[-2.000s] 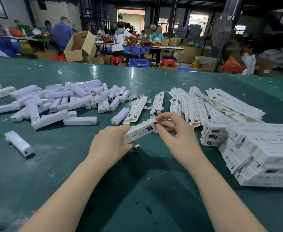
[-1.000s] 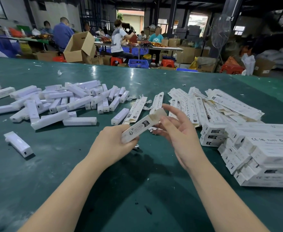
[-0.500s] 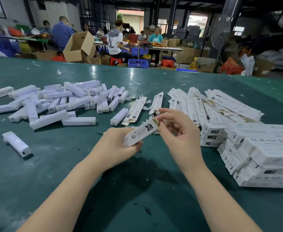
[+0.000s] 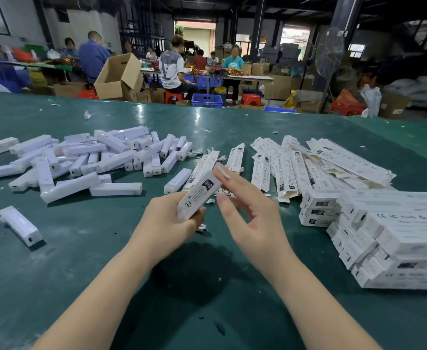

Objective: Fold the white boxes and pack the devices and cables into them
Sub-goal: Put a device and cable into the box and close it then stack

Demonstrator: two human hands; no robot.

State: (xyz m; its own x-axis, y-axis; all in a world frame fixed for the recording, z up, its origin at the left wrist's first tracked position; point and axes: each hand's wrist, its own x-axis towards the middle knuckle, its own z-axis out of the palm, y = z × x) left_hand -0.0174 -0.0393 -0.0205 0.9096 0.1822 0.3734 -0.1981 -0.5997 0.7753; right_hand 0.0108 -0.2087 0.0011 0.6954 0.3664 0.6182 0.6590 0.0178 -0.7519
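A: status on the hands?

B: left hand [image 4: 168,219] grips the lower end of one white box [image 4: 197,195], fingers curled round it. Box is held above the green counter [image 4: 86,261], tilted, far end pointing up and away, printed face toward the camera.

A: right one?

B: right hand [image 4: 251,218] is spread, fingers straight and relaxed, holding nothing. Its fingertips [image 4: 223,171] sit just beside the box's upper end; can't tell if they touch it.

A: box closed?

B: top end looks closed, not certain. Contents not visible.

A: where's the rest of the stock?

B: loose pile of white devices [image 4: 91,157] on the left half of the counter, toward the far edge. One stray device [image 4: 20,225] lies alone nearer the left edge, well apart from the pile. Another single [image 4: 177,181] lies just beyond the held box.

A: flat boxes?

B: unfolded box blanks [image 4: 316,165] fanned out right of centre, far side of the right hand. Stack of finished boxes [image 4: 394,238] at the right edge, several layers, touching each other.

A: cables?

B: small white cable bits [image 4: 223,192] on the counter behind the hands, partly hidden.

A: background?

B: people seated at other tables [image 4: 245,77] past the far edge, an open cardboard carton [image 4: 117,77], blue crates [image 4: 207,100].
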